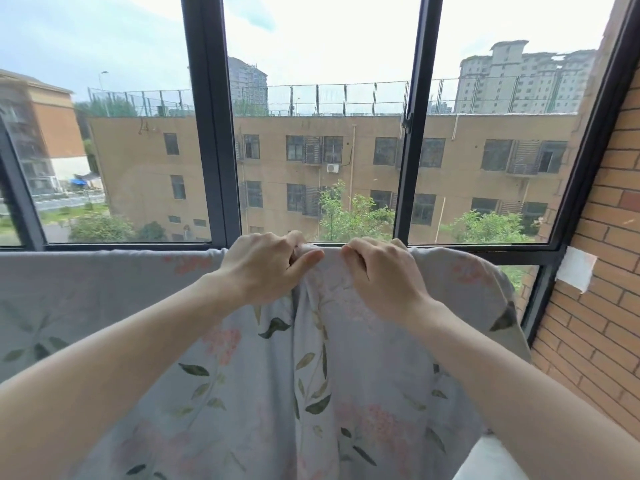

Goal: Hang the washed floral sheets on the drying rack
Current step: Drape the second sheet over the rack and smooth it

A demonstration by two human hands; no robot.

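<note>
Both hands pinch the top fold of the floral sheet (311,375) — left hand (263,268), right hand (384,275), close together at the window-height rail it drapes over — soft, limp, likely damp-heavy cloth best gripped along that upper edge

Pale grey-blue sheet (242,393), printed with pink flower clusters, dark and olive green leaves, thin tan stems. Fainter, washed-out version of the same print on the stretch at left. Dark charcoal window frame (211,133). Orange-brown brick wall (602,271) with pale mortar lines, a few redder bricks. White paper patch (575,273) on the bricks. Outside, tan-yellow building (284,168) with dark windows, green trees (353,216), beige tower blocks, washed pale blue and white sky.
</note>
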